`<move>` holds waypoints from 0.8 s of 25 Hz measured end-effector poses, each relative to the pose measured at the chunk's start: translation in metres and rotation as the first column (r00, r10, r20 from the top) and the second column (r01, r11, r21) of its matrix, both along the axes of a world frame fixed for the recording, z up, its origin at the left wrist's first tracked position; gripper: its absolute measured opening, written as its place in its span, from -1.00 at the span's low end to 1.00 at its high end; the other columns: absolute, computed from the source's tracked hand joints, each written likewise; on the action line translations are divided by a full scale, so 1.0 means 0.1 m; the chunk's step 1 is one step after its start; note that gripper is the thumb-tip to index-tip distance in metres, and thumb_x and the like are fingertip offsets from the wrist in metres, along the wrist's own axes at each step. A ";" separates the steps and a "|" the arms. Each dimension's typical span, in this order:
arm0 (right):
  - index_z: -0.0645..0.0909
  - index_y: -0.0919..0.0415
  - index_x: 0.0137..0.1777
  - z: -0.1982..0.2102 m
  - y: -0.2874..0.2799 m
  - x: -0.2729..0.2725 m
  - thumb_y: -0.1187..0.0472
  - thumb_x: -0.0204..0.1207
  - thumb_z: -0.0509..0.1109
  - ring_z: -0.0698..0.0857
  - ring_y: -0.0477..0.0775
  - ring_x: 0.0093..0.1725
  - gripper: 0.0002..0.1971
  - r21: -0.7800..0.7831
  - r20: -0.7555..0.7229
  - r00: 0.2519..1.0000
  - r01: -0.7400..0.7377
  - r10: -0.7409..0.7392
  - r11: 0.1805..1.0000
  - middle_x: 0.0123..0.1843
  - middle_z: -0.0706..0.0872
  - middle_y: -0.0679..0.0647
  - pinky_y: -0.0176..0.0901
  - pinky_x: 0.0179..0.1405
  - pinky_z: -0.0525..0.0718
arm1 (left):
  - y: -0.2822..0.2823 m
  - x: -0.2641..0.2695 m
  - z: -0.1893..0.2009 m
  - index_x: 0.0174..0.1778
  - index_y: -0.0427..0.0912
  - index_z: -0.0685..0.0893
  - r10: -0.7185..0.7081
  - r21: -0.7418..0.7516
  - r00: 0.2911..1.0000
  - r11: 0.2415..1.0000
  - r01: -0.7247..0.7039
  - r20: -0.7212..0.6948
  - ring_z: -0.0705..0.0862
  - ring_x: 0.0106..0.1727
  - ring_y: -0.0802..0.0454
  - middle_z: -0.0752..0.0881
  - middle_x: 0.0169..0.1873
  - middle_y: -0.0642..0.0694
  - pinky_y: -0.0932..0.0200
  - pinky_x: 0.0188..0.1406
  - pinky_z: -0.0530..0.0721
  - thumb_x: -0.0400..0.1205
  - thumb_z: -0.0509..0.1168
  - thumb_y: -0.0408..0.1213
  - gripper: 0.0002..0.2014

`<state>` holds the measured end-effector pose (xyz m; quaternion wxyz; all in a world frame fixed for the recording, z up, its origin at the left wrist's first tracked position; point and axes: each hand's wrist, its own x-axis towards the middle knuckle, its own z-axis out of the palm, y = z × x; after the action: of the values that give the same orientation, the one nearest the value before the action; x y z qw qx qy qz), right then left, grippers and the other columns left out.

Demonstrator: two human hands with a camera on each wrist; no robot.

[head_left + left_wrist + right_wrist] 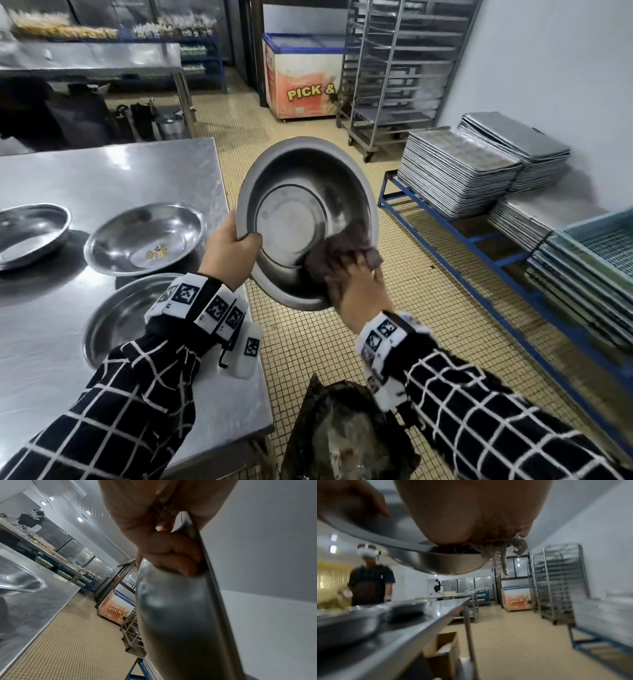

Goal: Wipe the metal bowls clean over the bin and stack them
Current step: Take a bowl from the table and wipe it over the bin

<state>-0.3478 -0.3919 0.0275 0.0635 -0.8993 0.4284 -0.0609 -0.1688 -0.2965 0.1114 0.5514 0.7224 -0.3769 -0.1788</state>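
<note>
A metal bowl (301, 212) is held tilted toward me above the floor, right of the steel table. My left hand (233, 250) grips its left rim, thumb inside; the left wrist view shows those fingers (173, 555) curled against the bowl's outside (176, 615). My right hand (356, 284) presses a brown cloth (339, 253) against the lower right inside of the bowl. In the right wrist view the cloth (498, 553) hangs over the bowl's rim (436, 559). The bin (342, 438), lined with a dark bag, stands on the floor below my right forearm.
Three more metal bowls lie on the steel table (102, 171): one with crumbs (144, 236), one at the left edge (30, 233), one under my left wrist (116, 318). Stacked baking trays (459, 171) on a blue rack (479, 240) line the right wall. A person (370, 582) stands across the table.
</note>
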 end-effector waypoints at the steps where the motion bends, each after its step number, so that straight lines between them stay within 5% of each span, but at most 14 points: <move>1: 0.27 -0.02 0.58 -0.06 0.18 0.06 -0.17 0.61 -0.32 0.05 0.07 0.65 -0.36 0.053 0.138 0.990 -0.024 0.016 0.998 0.60 0.32 -0.02 0.18 0.63 -0.12 | 0.00 0.01 0.00 -0.03 -0.11 0.58 0.021 -0.002 1.000 1.000 -0.021 -0.001 0.49 -0.42 0.12 0.58 -0.40 0.02 0.26 -0.45 0.47 0.51 0.19 -0.47 -0.79; 3: 0.41 -0.04 0.48 -0.16 0.45 0.12 -0.15 0.61 -0.26 0.14 0.06 0.62 -0.40 0.044 0.343 0.937 -0.082 0.062 0.996 0.51 0.45 -0.04 0.13 0.63 -0.04 | 0.02 0.06 -0.03 -0.01 -0.03 0.59 0.062 -0.005 0.998 0.998 -0.062 -0.024 0.48 -0.45 0.15 0.58 -0.42 0.05 0.28 -0.48 0.46 0.50 0.19 -0.45 -0.74; 6: 0.36 0.02 0.51 -0.28 0.40 0.00 -0.08 0.67 -0.18 0.11 0.02 0.64 -0.48 -0.083 0.317 0.940 -0.105 0.126 0.991 0.54 0.41 -0.02 0.15 0.63 0.02 | 0.05 0.11 -0.08 -0.14 -0.03 0.59 0.082 -0.029 0.993 0.996 -0.085 -0.088 0.47 -0.44 0.09 0.55 -0.45 0.04 0.19 -0.45 0.44 0.48 0.20 -0.47 -0.78; 9: 0.09 0.06 0.66 -0.33 0.02 -0.21 -0.09 0.69 -0.21 -0.15 0.03 0.67 -0.44 -0.131 0.250 0.968 0.001 0.032 0.991 0.69 0.09 0.01 0.12 0.65 -0.08 | 0.09 0.11 -0.10 -0.23 -0.06 0.55 0.057 0.011 0.993 0.998 -0.056 -0.102 0.48 -0.45 0.07 0.53 -0.47 0.01 0.17 -0.46 0.44 0.48 0.20 -0.50 -0.79; 11: -0.14 0.06 0.67 -0.20 -0.20 -0.24 -0.07 0.70 -0.14 0.05 0.11 0.66 -0.42 -0.036 0.328 0.942 0.088 -0.071 0.995 0.69 -0.09 0.03 0.12 0.59 0.22 | 0.12 0.08 -0.10 -0.26 -0.10 0.57 0.029 0.043 0.987 0.999 -0.022 -0.156 0.54 -0.49 0.01 0.57 -0.48 -0.05 0.16 -0.52 0.51 0.49 0.20 -0.52 -0.80; 13: -0.09 0.04 0.68 0.02 -0.33 -0.22 -0.03 0.71 0.01 0.55 0.12 0.31 -0.40 0.088 0.474 0.862 0.155 -0.179 0.984 0.65 0.20 0.11 -0.09 0.14 0.61 | 0.13 0.07 -0.11 -0.24 -0.18 0.58 -0.004 0.063 0.975 0.998 0.018 -0.224 0.59 -0.57 0.00 0.60 -0.48 -0.13 0.19 -0.65 0.53 0.50 0.18 -0.56 -0.81; 14: 0.03 0.05 0.67 0.14 -0.38 -0.21 -0.01 0.70 0.08 0.65 0.11 0.12 -0.42 0.127 0.533 0.819 0.170 -0.212 0.977 0.48 0.47 0.17 -0.16 -0.04 0.62 | 0.14 0.08 -0.11 -0.25 -0.20 0.58 -0.009 0.081 0.971 0.996 0.029 -0.238 0.60 -0.62 0.04 0.60 -0.51 -0.13 0.23 -0.70 0.50 0.49 0.18 -0.57 -0.82; 15: 0.19 0.10 0.61 0.26 -0.43 -0.21 0.01 0.68 0.14 0.69 0.12 0.00 -0.47 0.168 0.570 0.785 0.180 -0.244 0.969 0.22 0.63 0.16 -0.20 -0.13 0.59 | 0.16 0.10 -0.12 -0.27 -0.21 0.57 -0.015 0.097 0.969 0.994 0.040 -0.245 0.58 -0.67 0.08 0.59 -0.55 -0.11 0.26 -0.74 0.47 0.49 0.18 -0.58 -0.81; 17: 0.42 0.20 0.37 0.42 -0.51 -0.25 0.00 0.65 0.22 0.69 0.03 -0.15 -0.61 0.263 0.599 0.746 0.160 -0.291 0.952 -0.11 0.64 0.03 -0.34 -0.33 0.47 | 0.18 0.14 -0.13 -0.27 -0.20 0.60 -0.060 0.102 0.959 0.991 0.092 -0.277 0.59 -0.67 0.08 0.60 -0.62 -0.07 0.27 -0.73 0.47 0.46 0.22 -0.56 -0.83; 20: 0.51 0.15 0.16 0.45 -0.50 -0.30 0.03 0.57 0.38 0.58 -0.28 -0.24 -0.73 0.387 0.588 0.737 0.106 -0.333 0.916 -0.17 0.63 -0.09 -0.53 -0.47 0.40 | 0.19 0.22 -0.17 -0.13 -0.10 0.70 -0.100 0.068 0.937 0.989 0.130 -0.336 0.70 -0.46 -0.05 0.73 -0.47 -0.09 0.15 -0.53 0.61 0.39 0.32 -0.41 -0.80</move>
<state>-0.3777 -0.4415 0.0723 0.3469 -0.7420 0.4888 -0.3002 -0.1470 -0.2775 0.0943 0.5628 0.6827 -0.3120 -0.3462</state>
